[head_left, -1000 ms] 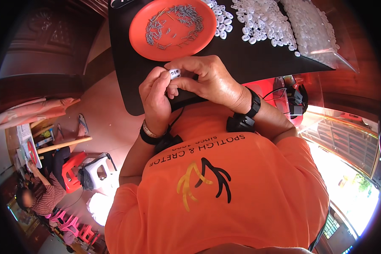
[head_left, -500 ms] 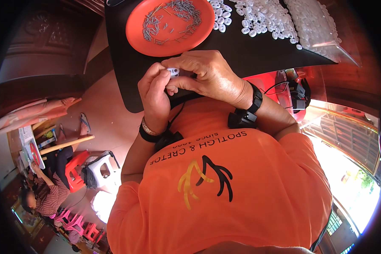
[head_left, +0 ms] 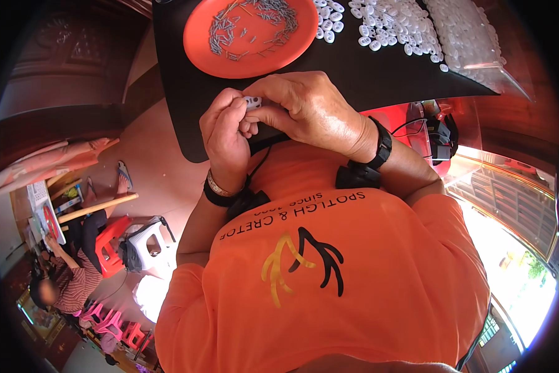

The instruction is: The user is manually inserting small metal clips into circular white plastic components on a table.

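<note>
A small white plastic piece (head_left: 251,102) with dark holes shows between my two hands, just off the table's near edge. My left hand (head_left: 225,127) pinches it between thumb and bent fingers. From the other side, my right hand (head_left: 313,112) has its thumb and forefinger closed at the piece's right end. Whether a smaller part sits between those right fingertips is hidden. Beyond the hands, an orange-red plate (head_left: 254,67) holds a scatter of short grey metal pins (head_left: 222,38). Many similar white oval pieces (head_left: 394,28) lie loose to the right of the plate.
The black tabletop (head_left: 379,78) has a rounded near-left corner. A clear bag (head_left: 469,43) of white pieces lies at far right. Red and white stools (head_left: 147,245) stand on the floor at left, near a seated person (head_left: 74,283). Black devices (head_left: 441,137) sit at right.
The white piece and my fingers have shifted slightly; my right thumb and forefinger sit closer together at its end. The plate and table appear a little higher in view.
</note>
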Tool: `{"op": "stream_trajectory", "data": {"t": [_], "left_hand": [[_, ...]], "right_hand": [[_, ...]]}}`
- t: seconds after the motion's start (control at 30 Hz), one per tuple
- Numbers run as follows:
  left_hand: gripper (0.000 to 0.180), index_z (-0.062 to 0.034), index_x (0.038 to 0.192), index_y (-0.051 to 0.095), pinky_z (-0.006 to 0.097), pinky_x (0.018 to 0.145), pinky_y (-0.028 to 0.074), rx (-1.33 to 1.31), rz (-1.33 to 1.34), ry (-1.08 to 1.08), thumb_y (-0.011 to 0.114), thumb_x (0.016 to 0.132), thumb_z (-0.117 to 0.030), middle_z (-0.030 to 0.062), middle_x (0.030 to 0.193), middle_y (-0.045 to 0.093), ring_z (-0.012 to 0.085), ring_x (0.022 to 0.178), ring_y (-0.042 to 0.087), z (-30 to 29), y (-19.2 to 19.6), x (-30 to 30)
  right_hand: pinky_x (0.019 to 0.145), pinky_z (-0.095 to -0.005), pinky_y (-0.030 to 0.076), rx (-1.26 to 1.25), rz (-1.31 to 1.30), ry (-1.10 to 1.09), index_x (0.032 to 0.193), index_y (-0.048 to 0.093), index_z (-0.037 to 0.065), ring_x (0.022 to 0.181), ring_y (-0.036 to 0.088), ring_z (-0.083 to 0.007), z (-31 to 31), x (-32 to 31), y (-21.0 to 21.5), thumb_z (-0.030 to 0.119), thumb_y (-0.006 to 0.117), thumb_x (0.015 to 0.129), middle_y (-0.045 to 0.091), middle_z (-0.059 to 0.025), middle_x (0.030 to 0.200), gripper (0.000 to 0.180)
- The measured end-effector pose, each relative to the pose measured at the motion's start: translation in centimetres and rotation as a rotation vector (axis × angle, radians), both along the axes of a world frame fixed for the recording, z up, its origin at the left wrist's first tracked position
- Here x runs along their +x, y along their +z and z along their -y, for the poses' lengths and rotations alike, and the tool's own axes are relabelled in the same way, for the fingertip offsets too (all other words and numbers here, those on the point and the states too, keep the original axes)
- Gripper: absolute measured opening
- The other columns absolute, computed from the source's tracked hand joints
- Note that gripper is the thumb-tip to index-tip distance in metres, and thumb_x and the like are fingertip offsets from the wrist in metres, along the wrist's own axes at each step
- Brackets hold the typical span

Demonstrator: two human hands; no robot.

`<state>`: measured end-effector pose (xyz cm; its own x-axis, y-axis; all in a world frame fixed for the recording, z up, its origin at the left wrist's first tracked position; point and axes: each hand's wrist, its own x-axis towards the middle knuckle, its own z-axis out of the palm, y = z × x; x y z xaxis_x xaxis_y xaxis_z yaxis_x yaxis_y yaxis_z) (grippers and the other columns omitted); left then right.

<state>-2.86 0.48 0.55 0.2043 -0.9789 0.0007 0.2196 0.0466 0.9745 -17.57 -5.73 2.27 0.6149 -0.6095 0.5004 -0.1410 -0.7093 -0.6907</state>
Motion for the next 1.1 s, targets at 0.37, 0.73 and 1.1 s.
{"op": "stream_trajectory", "data": {"t": [0.37,0.73,1.1], "left_hand": [[0.023,0.0002,0.073,0.052,0.021,0.047,0.03,0.017,0.067,-0.014,0.045,0.087,-0.017,-0.0014,0.058,0.041,0.0054,0.052,0.039,0.0,0.1,0.0],[0.019,0.0013,0.078,0.051,0.021,0.053,0.034,-0.096,-0.022,0.119,0.044,0.089,-0.013,0.0016,0.063,0.047,0.0073,0.055,0.042,0.2,-0.5,-0.5],[0.02,0.0004,0.08,0.051,0.022,0.053,0.034,-0.088,0.124,0.038,0.046,0.09,-0.016,0.0009,0.064,0.047,0.0072,0.056,0.041,0.3,-0.3,-0.4]], "right_hand": [[0.059,-0.0293,0.051,0.015,0.034,0.033,0.093,0.061,0.004,0.067,0.065,-0.0239,0.4,0.2,-0.9,0.011,0.072,0.075,0.064,-0.0065,0.075,0.022],[0.057,-0.0253,0.051,0.627,0.234,0.069,0.078,0.061,0.001,0.062,0.065,-0.0143,-0.2,0.6,-1.0,0.011,0.07,0.078,0.066,-0.0062,0.068,0.014],[0.065,-0.0253,0.051,0.716,0.082,0.054,0.078,0.061,-0.001,0.068,0.065,-0.0129,-0.4,-0.3,-0.1,0.008,0.064,0.081,0.067,-0.0066,0.07,0.01]]}}
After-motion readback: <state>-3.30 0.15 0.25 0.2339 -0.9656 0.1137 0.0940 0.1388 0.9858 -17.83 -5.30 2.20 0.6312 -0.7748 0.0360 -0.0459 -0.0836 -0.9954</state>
